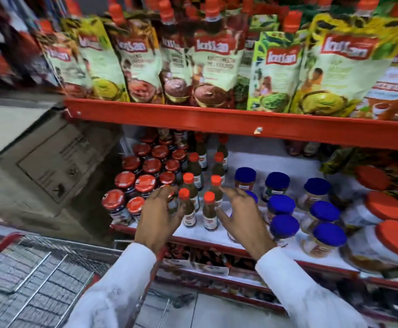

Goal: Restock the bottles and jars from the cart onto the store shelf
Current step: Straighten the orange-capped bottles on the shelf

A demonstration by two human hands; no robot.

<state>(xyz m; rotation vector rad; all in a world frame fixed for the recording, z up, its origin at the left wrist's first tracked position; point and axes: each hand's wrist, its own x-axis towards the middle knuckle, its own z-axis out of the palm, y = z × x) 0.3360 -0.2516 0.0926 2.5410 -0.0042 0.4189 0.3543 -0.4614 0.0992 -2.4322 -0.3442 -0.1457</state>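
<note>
Two rows of small dark sauce bottles with orange caps (209, 209) stand on the white shelf (259, 162). My left hand (160, 216) is open just left of the front bottle (186, 209), fingers spread near it. My right hand (243, 216) is open just right of the other front bottle, fingers apart and holding nothing. Red-lidded jars (143, 183) crowd the shelf to the left of the bottles. Blue-lidded jars (285, 204) stand to the right. The wire cart (34, 275) sits at the lower left; its contents are not visible.
A red shelf edge (216, 124) overhangs the bottles, carrying several spouted pouches (216, 60). Big orange-lidded jars (387, 242) stand at far right. A cardboard box (58, 159) leans at the left. A lower shelf (205, 261) holds more goods.
</note>
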